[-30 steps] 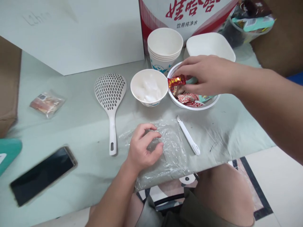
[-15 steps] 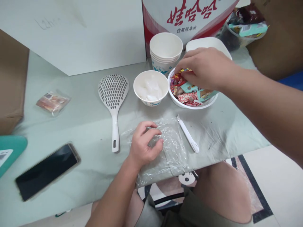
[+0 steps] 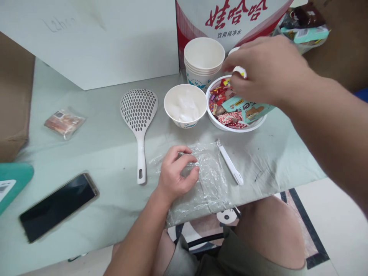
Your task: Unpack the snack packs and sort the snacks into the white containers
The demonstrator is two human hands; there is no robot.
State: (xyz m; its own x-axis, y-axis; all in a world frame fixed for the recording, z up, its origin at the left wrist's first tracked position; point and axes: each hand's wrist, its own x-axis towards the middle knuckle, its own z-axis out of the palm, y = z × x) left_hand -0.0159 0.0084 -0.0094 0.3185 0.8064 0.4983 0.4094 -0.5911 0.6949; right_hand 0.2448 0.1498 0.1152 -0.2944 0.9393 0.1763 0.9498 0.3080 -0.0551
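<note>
Above the round white bowl (image 3: 211, 115) hovers my right hand (image 3: 266, 71), slightly blurred, its fingers pinching a small white-and-yellow packet (image 3: 240, 71). Colourful snack packets (image 3: 230, 109), red and mint green, fill the bowl below it. My left hand (image 3: 178, 170) rests on a sheet of clear plastic film (image 3: 211, 180), fingers curled but apart, holding nothing. Just right of the film lies a white utility knife (image 3: 230, 163). A paper cup (image 3: 184, 123) with white, translucent contents stands touching or nearly touching the bowl's left side.
Stacked paper cups (image 3: 204, 57) stand behind. A white slotted skimmer (image 3: 139, 115), a small clear-wrapped packet (image 3: 64, 122) and a phone (image 3: 59, 207) lie leftward. A white board (image 3: 94, 42) and a printed carton (image 3: 230, 23) border the back. A bag of packets (image 3: 306, 28) sits far right.
My right hand has risen out of the bowl, bringing up the small white-and-yellow packet. My left hand stays on the film. The view has shifted slightly.
</note>
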